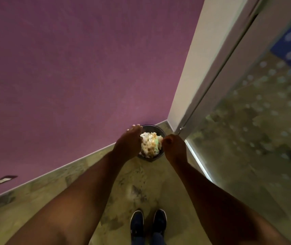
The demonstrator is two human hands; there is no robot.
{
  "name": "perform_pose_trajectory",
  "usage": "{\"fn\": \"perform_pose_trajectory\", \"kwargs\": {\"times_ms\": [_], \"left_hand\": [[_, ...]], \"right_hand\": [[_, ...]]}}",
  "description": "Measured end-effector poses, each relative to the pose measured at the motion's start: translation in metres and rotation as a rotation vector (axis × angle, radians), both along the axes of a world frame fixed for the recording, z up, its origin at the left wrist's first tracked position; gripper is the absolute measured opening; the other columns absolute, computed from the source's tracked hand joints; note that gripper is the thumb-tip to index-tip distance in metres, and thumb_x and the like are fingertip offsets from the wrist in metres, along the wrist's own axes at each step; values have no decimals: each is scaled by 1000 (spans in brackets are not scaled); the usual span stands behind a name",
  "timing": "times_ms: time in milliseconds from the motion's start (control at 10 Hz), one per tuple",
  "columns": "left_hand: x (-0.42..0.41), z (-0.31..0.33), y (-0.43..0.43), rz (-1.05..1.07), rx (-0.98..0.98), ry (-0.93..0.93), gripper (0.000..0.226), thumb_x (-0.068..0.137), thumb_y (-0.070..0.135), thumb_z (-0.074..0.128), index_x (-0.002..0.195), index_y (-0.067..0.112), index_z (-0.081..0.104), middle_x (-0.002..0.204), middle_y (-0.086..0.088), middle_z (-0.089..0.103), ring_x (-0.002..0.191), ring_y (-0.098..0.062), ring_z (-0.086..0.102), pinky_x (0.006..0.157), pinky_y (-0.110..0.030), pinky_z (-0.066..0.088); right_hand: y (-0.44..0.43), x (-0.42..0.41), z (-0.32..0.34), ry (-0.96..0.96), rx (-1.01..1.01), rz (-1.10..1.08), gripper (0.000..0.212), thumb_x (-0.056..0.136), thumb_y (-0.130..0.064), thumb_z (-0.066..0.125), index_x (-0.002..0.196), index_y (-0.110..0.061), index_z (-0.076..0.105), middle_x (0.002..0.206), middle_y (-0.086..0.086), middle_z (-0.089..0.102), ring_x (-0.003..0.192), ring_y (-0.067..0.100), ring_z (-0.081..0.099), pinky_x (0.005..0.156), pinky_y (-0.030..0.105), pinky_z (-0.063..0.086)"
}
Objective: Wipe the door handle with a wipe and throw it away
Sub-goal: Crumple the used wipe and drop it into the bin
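The right hand (174, 147) is curled into a loose fist, its fingers drawn in and pinched around what appears to be a small pale scrap, the white wipe (161, 139), which shows only as a sliver at the fingertips; the blur does not allow certainty that this is the wipe and not part of the rubbish behind it. The left hand (129, 143) is spread flat with fingers extended, palm down, holding nothing. Both hands hang above the round dark waste bin (154, 129) standing on the mottled green-brown floor (141, 188) — the right over its right rim, the left over its left rim. The bin is heaped with crumpled white and tan paper waste (149, 145), so its mouth lies directly below and slightly left of the right fingertips. In judgement, the wiping is done and the discard step is in hand: the right hand is the carrier, and the release turns on that vertical line — fingers above bin opening. The heap leaves little depth, so a light scrap could slide off onto the floor. The purple wall (70, 76) stands behind the bin, and the frosted dotted glass door (265, 121) to the right; its handle is out of view.
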State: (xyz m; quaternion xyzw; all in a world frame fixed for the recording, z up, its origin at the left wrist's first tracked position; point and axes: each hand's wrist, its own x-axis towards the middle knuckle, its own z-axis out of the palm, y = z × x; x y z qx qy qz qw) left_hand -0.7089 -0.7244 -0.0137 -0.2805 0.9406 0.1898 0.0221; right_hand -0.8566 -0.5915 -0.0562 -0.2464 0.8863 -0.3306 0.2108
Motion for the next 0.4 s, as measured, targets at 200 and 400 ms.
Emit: {"fn": "perform_pose_trajectory", "kwargs": {"times_ms": [200, 400], "left_hand": [[-16, -60, -7, -37, -92, -21, 64, 93, 7, 58, 149, -12, 35, 156, -30, 34, 146, -48, 33, 116, -55, 36], [-21, -130, -19, 11, -54, -207, 83, 97, 24, 46, 160, 3, -4, 169, -17, -8, 156, -35, -10, 127, -46, 3]], "right_hand": [[-34, -19, -53, -18, 58, 35, 23, 88, -22, 59, 99, -14, 77, 102, 11, 74, 95, 29, 69, 82, 34, 54], [-58, -25, -107, 95, 65, 152, 34, 91, -25, 55, 123, -22, 67, 128, 6, 65, 114, 26, 63, 90, 34, 52]]}}
